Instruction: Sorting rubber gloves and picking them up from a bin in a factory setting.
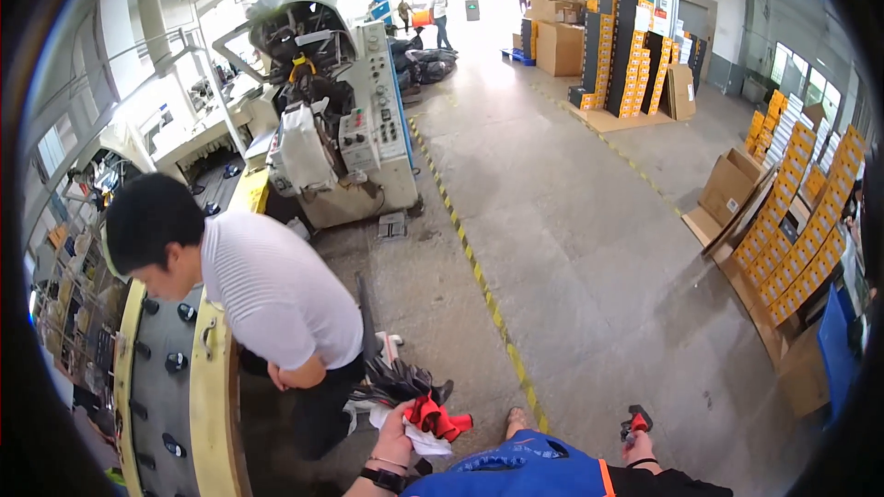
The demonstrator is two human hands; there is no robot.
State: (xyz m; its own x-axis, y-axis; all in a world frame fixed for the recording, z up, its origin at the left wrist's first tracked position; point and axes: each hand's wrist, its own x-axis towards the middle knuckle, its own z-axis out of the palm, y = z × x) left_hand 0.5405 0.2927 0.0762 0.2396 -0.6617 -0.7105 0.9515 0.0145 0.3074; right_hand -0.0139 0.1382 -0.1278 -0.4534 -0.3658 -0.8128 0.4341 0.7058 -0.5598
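At the lower middle, my left hand (396, 434) is closed round a crumpled red piece (440, 418) that looks like cloth or soft plastic. A white cloth-like piece (425, 443) hangs below it. Just beyond lies a bunch of dark grey, shiny strips or pieces (401, 381); I cannot tell whether my hand touches them. Lower right, my right hand (638, 447) grips a small black and red object (635, 421), too small to name. My blue apron-like garment (529, 469) with an orange strap shows between the hands.
A person in a white shirt (276, 285) leans over a conveyor (158, 387) carrying black shoe-like pieces at left. A large machine with a control panel (378, 101) stands beyond. Stacked orange-and-black boxes (629, 64) and racks of boxes (787, 221) line the right. A yellow-black line (479, 290) crosses the floor.
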